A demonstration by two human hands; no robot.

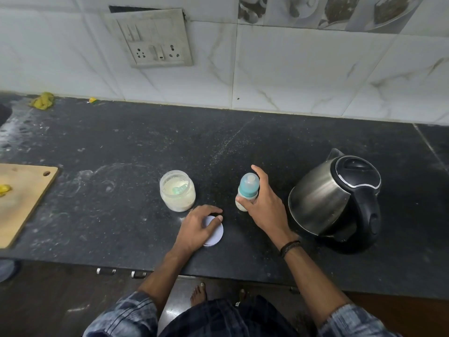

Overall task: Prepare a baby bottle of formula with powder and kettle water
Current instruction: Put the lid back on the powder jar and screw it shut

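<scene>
Left hand (pixel 194 229) grips lid (pixel 217 235)

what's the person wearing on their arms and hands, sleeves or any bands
Both arms have blue-grey and white checked sleeves, the left sleeve and right sleeve, ending near the elbows with forearms bare. The right wrist carries a dark wristband. The left hand and right hand are gloveless.
</scene>
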